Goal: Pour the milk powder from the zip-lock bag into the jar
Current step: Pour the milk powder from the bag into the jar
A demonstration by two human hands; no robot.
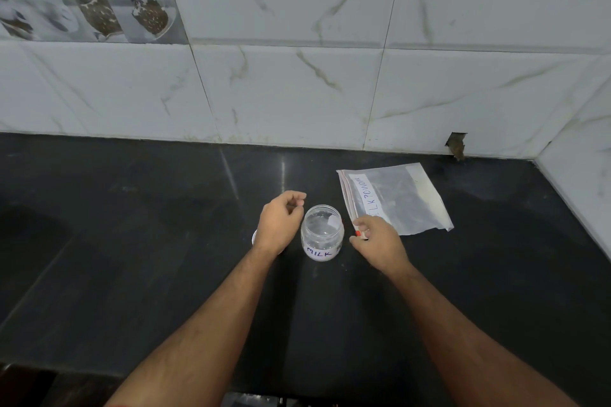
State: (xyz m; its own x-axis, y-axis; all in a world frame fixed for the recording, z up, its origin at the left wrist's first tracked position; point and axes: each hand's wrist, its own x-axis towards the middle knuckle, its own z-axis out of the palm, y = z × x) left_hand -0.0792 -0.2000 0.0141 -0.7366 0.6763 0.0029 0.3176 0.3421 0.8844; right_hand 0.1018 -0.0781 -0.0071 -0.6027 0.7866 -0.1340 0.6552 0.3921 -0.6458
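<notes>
My left hand (279, 225) hung at nine o'clock of the jar (322, 234), just beside it, the fingers loosely curled and holding nothing. Something round and pale peeked out under this wrist – maybe the lid, I could not tell. The jar stood open on the dark counter (132, 241), and it looked empty.

At three o'clock of the jar my right hand (378, 241) touched the near corner of the zip-lock bag (395, 200), the fingertips pinching at the red tab of the seal. The bag lay flat, with the powder gathered at its far side.

The risk I saw: the bag is limp, so if I lifted it by one corner after opening, the powder could slide out – onto the counter, not into the narrow jar mouth. My left hand could also knock the light jar.
</notes>
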